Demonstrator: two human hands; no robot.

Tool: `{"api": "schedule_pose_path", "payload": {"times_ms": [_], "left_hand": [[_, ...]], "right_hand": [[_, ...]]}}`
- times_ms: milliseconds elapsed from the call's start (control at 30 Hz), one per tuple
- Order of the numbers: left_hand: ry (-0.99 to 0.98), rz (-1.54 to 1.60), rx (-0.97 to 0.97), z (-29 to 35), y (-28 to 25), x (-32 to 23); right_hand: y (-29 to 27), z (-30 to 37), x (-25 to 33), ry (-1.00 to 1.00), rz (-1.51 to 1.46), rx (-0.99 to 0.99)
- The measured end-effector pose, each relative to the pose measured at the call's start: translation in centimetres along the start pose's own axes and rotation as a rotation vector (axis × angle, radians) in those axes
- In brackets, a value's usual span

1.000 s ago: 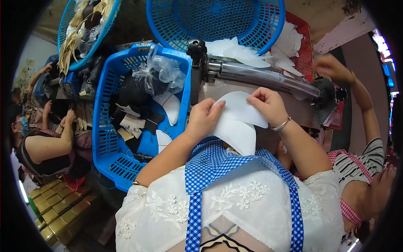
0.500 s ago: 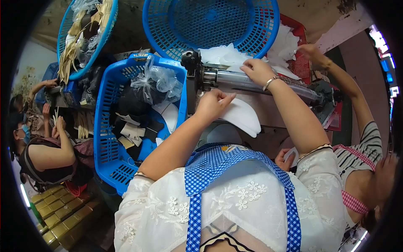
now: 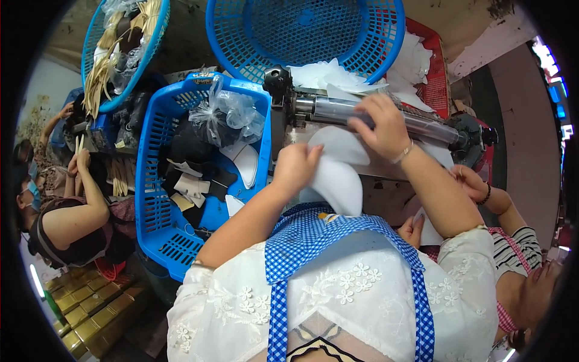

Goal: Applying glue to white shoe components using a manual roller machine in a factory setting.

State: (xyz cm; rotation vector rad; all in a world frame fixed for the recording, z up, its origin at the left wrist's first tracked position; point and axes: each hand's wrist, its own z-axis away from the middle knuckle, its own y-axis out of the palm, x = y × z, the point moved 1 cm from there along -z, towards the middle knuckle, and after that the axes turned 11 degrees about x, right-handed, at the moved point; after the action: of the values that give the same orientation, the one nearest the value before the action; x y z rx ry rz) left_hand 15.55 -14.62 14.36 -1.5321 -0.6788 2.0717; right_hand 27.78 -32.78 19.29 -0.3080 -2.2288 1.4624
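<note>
At the far left a seated person in a sleeveless top bends over some work, hands raised near a cluttered bench. Next to that stands a rectangular blue basket holding dark and white cut pieces and a crumpled clear plastic bag; above it a round blue basket carries pale strips. The left hand sits just right of the rectangular basket's rim, fingers curled down onto the near edge of a white curved sheet piece, pinching it against the machine bed. That piece lies in front of the metal roller of a small bench machine, its lower lobe hanging toward the blue-checked apron. The right hand rests on the piece's far edge at the roller, fingers spread and pressing it there, a thin bracelet on the wrist. Behind the roller a large round blue basket tilts over a stack of white pieces. At the right, another person's hand with a dark wristband hovers near the machine's end; whether it grips anything cannot be told.
</note>
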Motion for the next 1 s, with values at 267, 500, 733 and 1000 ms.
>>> {"api": "schedule_pose_path", "payload": {"times_ms": [267,500,733,1000], "left_hand": [[0.06,0.111,-0.032,-4.1,1.5,-1.2],[0.176,0.296,-0.03,1.9,0.2,2.4],[-0.059,0.153,0.043,0.3,0.5,1.1],[-0.01,0.168,0.098,-4.0,0.8,-0.9]], "right_hand": [[3.7,-4.4,-6.1,0.578,-0.315,0.376],[0.0,3.3,4.5,-0.365,0.046,0.259],[0.2,0.8,-0.8,0.039,0.075,0.067],[3.7,-4.8,-6.5,0.563,-0.248,0.488]]}}
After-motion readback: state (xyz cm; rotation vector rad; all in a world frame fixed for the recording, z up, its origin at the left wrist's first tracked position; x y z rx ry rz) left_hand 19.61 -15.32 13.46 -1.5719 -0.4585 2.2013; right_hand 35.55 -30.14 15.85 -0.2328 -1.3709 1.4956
